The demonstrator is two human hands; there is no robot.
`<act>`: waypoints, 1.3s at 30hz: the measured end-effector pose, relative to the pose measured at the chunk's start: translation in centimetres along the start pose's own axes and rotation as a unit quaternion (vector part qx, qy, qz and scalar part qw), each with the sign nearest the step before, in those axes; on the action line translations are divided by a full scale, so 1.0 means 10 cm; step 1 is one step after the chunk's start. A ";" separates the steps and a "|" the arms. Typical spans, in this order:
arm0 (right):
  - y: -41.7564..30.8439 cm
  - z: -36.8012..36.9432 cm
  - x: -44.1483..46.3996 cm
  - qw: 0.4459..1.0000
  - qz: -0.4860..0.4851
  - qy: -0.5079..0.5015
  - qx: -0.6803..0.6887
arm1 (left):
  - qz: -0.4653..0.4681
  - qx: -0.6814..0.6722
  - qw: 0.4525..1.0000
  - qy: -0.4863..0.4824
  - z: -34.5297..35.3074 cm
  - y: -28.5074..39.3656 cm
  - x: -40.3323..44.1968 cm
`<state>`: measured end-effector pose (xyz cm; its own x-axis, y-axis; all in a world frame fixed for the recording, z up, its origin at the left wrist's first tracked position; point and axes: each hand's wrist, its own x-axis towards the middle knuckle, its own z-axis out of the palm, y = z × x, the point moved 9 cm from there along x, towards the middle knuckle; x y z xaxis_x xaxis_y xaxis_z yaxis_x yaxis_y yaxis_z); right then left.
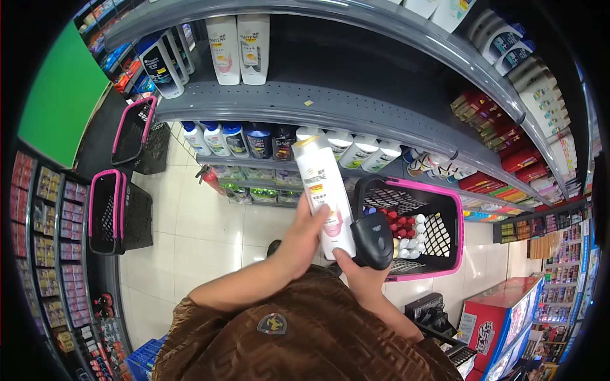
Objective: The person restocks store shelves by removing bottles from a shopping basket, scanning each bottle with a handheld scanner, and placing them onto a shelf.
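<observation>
My left hand (302, 238) is closed around a white Pantene shampoo bottle (322, 190) with a gold cap and a pink design. The bottle is tilted, cap up and away from me, label facing me. My right hand (365, 276) is closed at a black rounded device (372, 242) that looks like a handheld barcode scanner; most of its fingers are hidden beneath it. The right thumb touches the bottle's base. Just beyond the device is a black basket with a pink rim (459, 228), holding red-capped and white-capped bottles (406, 232).
In front stands a grey shelf (267, 105) with two Pantene bottles (238, 51) on its upper level and a row of shampoo bottles (257, 141) below. Two more black baskets (136, 216) stand to the left. Red cartons (502, 317) are at lower right, on the tiled floor (197, 222).
</observation>
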<state>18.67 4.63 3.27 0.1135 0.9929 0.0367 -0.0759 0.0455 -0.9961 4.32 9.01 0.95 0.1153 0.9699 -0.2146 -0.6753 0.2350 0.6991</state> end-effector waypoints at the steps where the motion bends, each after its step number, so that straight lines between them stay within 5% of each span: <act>1: 0.03 -0.02 0.00 1.000 -0.001 -0.003 0.000 | 0.003 0.000 1.000 0.001 0.02 0.04 -0.05; 4: -0.35 0.15 -0.11 0.942 -0.211 -0.113 -0.234 | -0.081 -0.090 0.992 -0.022 -0.09 0.04 -0.09; 5: -0.43 0.21 -0.22 0.884 -0.331 -0.159 -0.291 | -0.168 -0.119 0.970 -0.129 -0.17 -0.03 -0.02; 7: -0.40 0.31 -0.27 0.877 -0.347 -0.212 -0.256 | -0.123 -0.160 0.969 -0.145 -0.21 0.30 0.02; 11: -0.41 0.48 -0.21 0.918 -0.222 -0.200 -0.261 | -0.194 -0.268 0.902 -0.279 -0.25 0.61 -0.08; 15: -0.33 0.64 -0.21 0.930 -0.181 -0.198 -0.252 | -0.199 -0.193 0.904 -0.325 -0.29 0.68 -0.16; 28: -0.09 0.26 -0.21 0.962 -0.090 -0.145 -0.213 | -0.307 -0.190 0.888 -0.283 -0.24 0.19 -0.13; 33: -0.06 0.16 -0.17 0.960 -0.114 -0.173 -0.191 | -0.109 -0.064 0.958 -0.256 -0.49 0.55 0.05; 34: -0.05 0.13 -0.15 0.961 -0.107 -0.167 -0.195 | 0.069 0.111 0.976 -0.177 -0.59 0.91 0.12; 35: -0.03 0.11 -0.12 0.961 -0.100 -0.160 -0.200 | 0.241 0.276 0.926 -0.085 -0.63 1.30 0.07; 39: 0.02 0.15 -0.08 0.959 -0.095 -0.165 -0.208 | 0.374 0.326 0.868 0.030 -0.90 2.20 0.15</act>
<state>17.06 3.97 3.13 -0.2394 0.9547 0.1766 0.3240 0.2500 -0.9124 -16.91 15.05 9.87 -0.2287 0.8658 0.4451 0.0133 -0.4544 0.8907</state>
